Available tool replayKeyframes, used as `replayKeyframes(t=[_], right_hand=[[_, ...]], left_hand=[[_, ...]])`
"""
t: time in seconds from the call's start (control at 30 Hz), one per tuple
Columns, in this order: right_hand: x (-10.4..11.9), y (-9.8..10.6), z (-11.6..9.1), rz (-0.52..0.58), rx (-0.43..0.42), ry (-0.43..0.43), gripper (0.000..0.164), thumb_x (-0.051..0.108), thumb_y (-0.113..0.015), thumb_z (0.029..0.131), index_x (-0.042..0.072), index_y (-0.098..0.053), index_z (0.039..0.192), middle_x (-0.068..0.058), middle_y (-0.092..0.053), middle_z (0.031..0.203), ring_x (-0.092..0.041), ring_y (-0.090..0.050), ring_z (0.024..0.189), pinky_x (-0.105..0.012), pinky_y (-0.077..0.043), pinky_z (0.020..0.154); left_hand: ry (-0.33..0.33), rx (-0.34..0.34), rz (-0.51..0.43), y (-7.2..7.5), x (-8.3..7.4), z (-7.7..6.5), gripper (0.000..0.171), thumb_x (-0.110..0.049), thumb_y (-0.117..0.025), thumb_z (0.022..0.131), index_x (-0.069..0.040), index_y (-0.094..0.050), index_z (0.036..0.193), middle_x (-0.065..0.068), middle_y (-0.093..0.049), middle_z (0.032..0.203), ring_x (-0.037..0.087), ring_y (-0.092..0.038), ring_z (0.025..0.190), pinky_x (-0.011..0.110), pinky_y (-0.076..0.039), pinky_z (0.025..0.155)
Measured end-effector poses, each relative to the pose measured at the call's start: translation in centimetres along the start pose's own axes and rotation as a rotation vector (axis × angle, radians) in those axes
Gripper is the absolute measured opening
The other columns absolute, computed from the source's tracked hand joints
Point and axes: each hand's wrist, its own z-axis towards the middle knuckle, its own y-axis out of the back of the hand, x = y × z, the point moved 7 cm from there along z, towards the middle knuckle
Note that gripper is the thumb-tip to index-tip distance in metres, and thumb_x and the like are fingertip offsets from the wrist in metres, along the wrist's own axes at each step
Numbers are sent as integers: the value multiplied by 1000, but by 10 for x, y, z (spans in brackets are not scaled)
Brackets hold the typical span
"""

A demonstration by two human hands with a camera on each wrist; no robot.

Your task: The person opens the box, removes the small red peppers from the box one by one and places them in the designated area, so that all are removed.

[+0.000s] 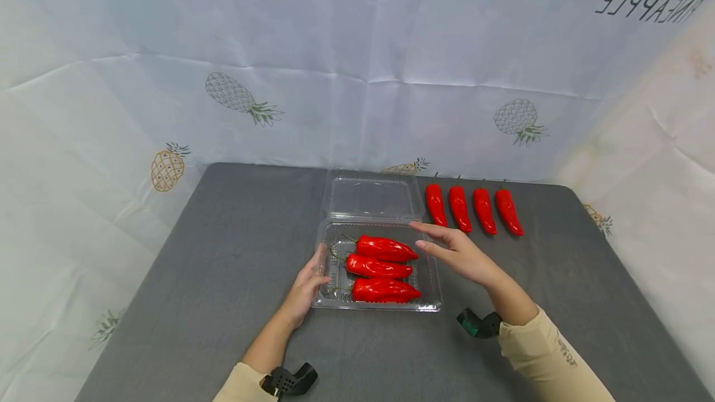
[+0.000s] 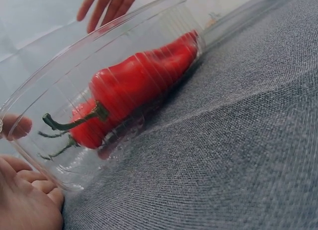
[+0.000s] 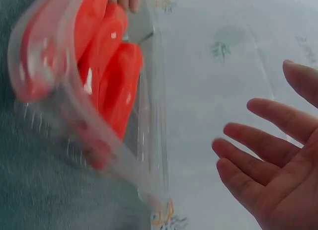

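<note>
A clear plastic clamshell box [image 1: 430, 293] rests on the table with its clear lid [image 1: 371, 197] folded back behind it. Inside lie three red peppers, one behind another: a front pepper [image 1: 385, 290], a middle pepper [image 1: 378, 267] and a rear pepper [image 1: 386, 249], stems to the left. My left hand [image 1: 303, 284] holds the box's left side, thumb over the rim and fingers against the outer wall. Above the box's right rear part hovers my right hand [image 1: 460, 256], its fingers [image 3: 268, 145] spread and holding nothing in the right wrist view.
Several more red peppers [image 1: 458, 208] stand in a row on the grey table [image 1: 240, 253], right of the lid, stems pointing to the back. Behind the table hangs a white cloth [image 1: 346, 116] with printed pineapples.
</note>
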Motion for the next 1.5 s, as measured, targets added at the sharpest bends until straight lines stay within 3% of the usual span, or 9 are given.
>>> replayKeyframes(t=[0.33,0.5,0.6,0.7,0.8,0.87,1.13,1.4,1.5], right_hand=[[15,-32,8,8,203,-15,49,26,-56,92,1,-48,134,-19,-56,130,-31,-60,104,-29,-52,84],[19,-45,12,-46,276,-36,49,26,-56,92,0,-50,133,-16,-67,100,-23,-60,79,-29,-50,74],[20,-52,14,-95,309,-51,49,28,-58,91,3,-52,132,-9,-62,83,-15,-51,67,-25,-46,66],[21,-58,16,-145,333,-50,50,29,-61,88,5,-54,131,-8,-61,84,-14,-49,74,-26,-46,67],[23,-63,18,-174,361,-39,50,30,-64,86,4,-56,128,-11,-67,106,-21,-57,95,-35,-52,81],[23,-67,19,-183,387,-28,49,29,-64,86,2,-57,127,-12,-61,125,-25,-56,114,-40,-50,92],[20,-83,23,-242,497,11,43,26,-64,86,1,-61,121,-8,-66,117,-14,-64,102,-26,-51,88],[20,-89,28,-308,517,16,36,21,-64,86,2,-65,117,-7,-68,111,-11,-64,97,-24,-51,85],[19,-92,28,-332,530,-7,36,22,-63,87,2,-65,117,-6,-69,112,-12,-64,98,-25,-51,86]], left_hand=[[-8,0,-1,0,0,-1,73,2,-41,84,6,-2,147,20,4,156,31,8,143,-3,-18,97],[-9,7,3,-1,-1,-1,74,2,-41,85,5,-2,147,19,5,156,32,9,143,-2,-16,98],[-10,14,-1,-2,-2,-1,74,2,-41,85,5,-1,147,19,6,156,32,10,143,-2,-15,99],[-6,15,-3,-2,-2,-1,74,2,-40,85,5,-1,147,18,6,156,31,11,143,-2,-15,98],[-3,15,0,-2,-2,-1,74,2,-41,85,5,-1,147,17,6,156,30,12,143,-2,-15,98],[-4,14,1,-2,-2,-2,74,2,-41,85,4,-1,147,18,6,156,31,12,143,-2,-14,98],[-1,10,3,-1,-2,-2,74,2,-41,85,3,-1,147,17,6,156,30,11,143,-2,-14,99],[7,20,0,-1,-2,-2,73,1,-39,87,1,0,148,15,7,157,28,11,143,15,-6,111],[7,27,-4,-2,-1,-2,73,2,-38,87,2,1,148,15,7,157,28,11,143,13,-7,111]])
